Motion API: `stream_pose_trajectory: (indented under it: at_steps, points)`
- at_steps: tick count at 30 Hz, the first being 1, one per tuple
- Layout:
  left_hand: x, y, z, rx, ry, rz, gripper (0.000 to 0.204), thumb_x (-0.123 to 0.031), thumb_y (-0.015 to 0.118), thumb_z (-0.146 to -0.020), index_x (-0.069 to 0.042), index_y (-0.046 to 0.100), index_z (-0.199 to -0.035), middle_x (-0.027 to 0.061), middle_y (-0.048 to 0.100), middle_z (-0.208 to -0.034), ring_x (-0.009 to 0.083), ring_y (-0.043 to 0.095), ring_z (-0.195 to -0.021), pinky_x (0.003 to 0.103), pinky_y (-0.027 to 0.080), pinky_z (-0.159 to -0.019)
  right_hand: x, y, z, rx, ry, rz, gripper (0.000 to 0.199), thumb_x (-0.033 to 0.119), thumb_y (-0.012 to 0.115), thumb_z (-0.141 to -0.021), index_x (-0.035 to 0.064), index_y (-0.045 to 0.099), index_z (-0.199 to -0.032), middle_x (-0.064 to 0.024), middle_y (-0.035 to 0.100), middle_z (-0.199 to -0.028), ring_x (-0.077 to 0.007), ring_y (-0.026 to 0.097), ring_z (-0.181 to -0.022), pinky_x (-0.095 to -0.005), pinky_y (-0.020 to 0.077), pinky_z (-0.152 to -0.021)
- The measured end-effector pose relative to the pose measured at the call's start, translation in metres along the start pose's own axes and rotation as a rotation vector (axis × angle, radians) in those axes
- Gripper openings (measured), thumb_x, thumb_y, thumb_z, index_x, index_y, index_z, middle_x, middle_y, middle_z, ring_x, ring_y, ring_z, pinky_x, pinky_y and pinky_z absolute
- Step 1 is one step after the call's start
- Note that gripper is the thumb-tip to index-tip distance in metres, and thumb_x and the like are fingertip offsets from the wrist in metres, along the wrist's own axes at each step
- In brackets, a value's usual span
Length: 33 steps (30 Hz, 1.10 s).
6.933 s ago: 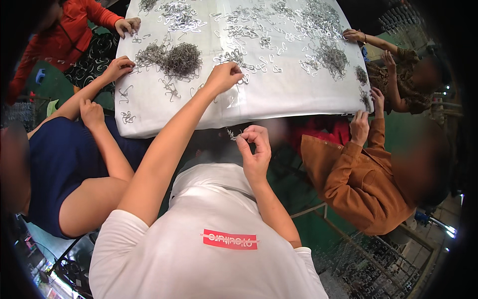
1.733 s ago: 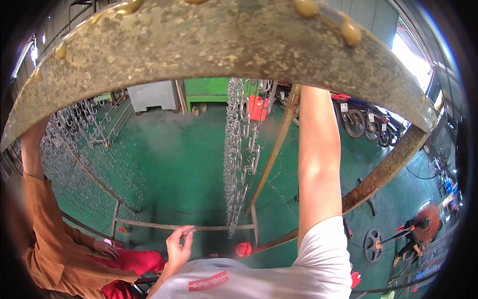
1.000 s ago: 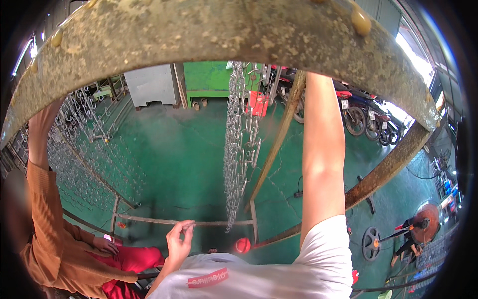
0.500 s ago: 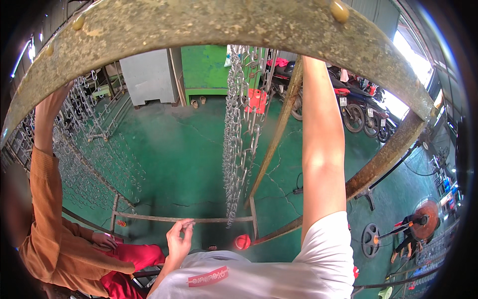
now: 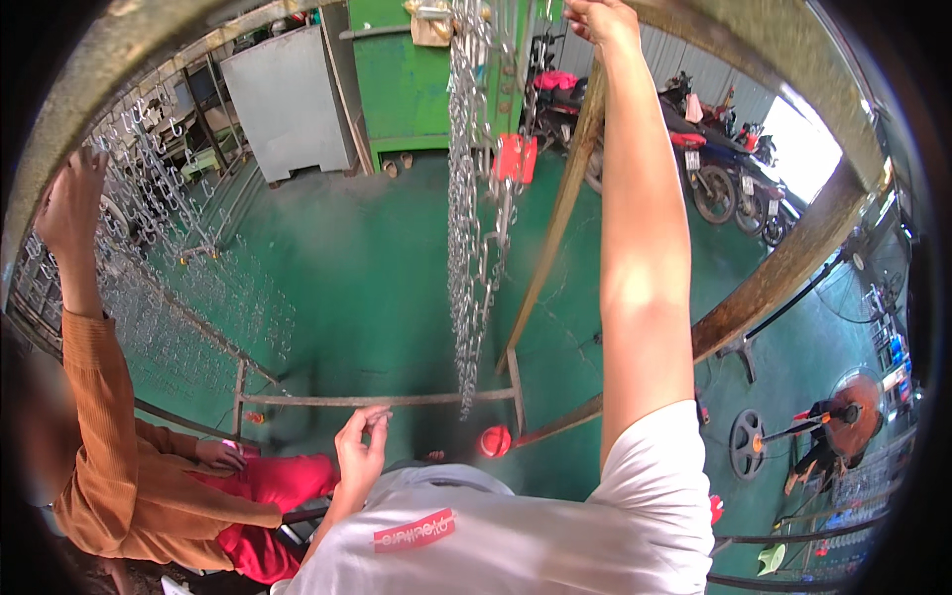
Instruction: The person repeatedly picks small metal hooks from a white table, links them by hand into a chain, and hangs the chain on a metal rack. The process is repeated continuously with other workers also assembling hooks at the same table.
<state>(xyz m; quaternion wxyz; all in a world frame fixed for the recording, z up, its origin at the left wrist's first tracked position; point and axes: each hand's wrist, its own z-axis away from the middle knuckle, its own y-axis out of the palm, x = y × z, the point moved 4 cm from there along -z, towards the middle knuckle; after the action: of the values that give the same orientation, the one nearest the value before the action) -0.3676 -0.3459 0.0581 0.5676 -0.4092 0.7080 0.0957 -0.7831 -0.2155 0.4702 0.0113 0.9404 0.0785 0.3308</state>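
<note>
Chains of linked metal hooks (image 5: 463, 188) are hanging ahead of me, over the green floor (image 5: 347, 273). I am holding my right hand (image 5: 603, 24) up, near and to the right of their upper part, fingers bent; I cannot tell whether they are pinching anything. My left hand (image 5: 361, 446) is hovering near my white shirt (image 5: 535, 540), thumb and fingertips close together, possibly around something too small to tell. Motorcycles (image 5: 716, 188) are standing beyond, on the right.

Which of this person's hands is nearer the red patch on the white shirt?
Left. The left hand is just above the red patch, slightly leftward in the picture; the right hand is far above, near the top edge.
</note>
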Motion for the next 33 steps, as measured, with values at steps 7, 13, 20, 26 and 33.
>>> stream_pose_trajectory:
  at_steps: [7, 13, 20, 26, 33]
  points:
    - [0.049, 0.014, 0.013, 0.245, -0.088, -0.163, 0.016, -0.001, 0.061, -0.088, -0.002, 0.066, -0.103, 0.0098, 0.071, -0.09, 0.015, 0.067, -0.075, 0.026, 0.05, -0.062, -0.128, -0.026, 0.151, -0.087, 0.259, -0.175, 0.03, 0.011, 0.073, -0.083, 0.0005, 0.062, -0.109, -0.0033, 0.065, -0.083, -0.0084, 0.06, -0.065, -0.0219, 0.0414, -0.049]
    - [0.081, 0.022, 0.031, 0.46, -0.074, -0.318, 0.013, -0.004, 0.065, -0.085, -0.002, 0.066, -0.098, 0.0132, 0.07, -0.089, 0.0251, 0.069, -0.079, 0.033, 0.054, -0.065, -0.276, -0.041, 0.358, -0.101, 0.805, -0.158, 0.022, 0.007, 0.069, -0.085, 0.0022, 0.062, -0.106, -0.0031, 0.065, -0.081, -0.0083, 0.057, -0.058, -0.0225, 0.0403, -0.043]
    - [0.085, 0.023, 0.035, 0.559, -0.079, -0.372, 0.015, -0.004, 0.065, -0.084, -0.003, 0.066, -0.099, 0.014, 0.069, -0.09, 0.027, 0.068, -0.079, 0.035, 0.054, -0.069, -0.378, -0.05, 0.479, 0.01, 1.098, 0.384, 0.025, 0.015, 0.07, -0.084, 0.0113, 0.065, -0.109, -0.007, 0.067, -0.09, -0.0223, 0.066, -0.077, -0.0369, 0.0538, -0.069]
    - [0.093, 0.017, 0.034, 0.555, -0.107, -0.406, 0.016, -0.006, 0.064, -0.084, -0.003, 0.066, -0.1, 0.0141, 0.069, -0.09, 0.0274, 0.069, -0.079, 0.035, 0.055, -0.069, -0.386, -0.06, 0.481, 0.096, 1.041, 0.707, 0.029, 0.022, 0.074, -0.082, 0.0258, 0.068, -0.11, -0.0048, 0.059, -0.11, -0.025, 0.062, -0.101, -0.0412, 0.0508, -0.085]
    - [0.097, 0.017, 0.027, 0.587, -0.162, -0.456, 0.017, -0.008, 0.063, -0.084, -0.004, 0.066, -0.1, 0.0144, 0.068, -0.09, 0.0286, 0.068, -0.081, 0.037, 0.054, -0.072, -0.384, -0.055, 0.467, 0.076, 0.93, 0.764, 0.026, 0.026, 0.077, -0.078, 0.0256, 0.072, -0.104, -0.0072, 0.062, -0.103, -0.0274, 0.062, -0.099, -0.0405, 0.0503, -0.084]
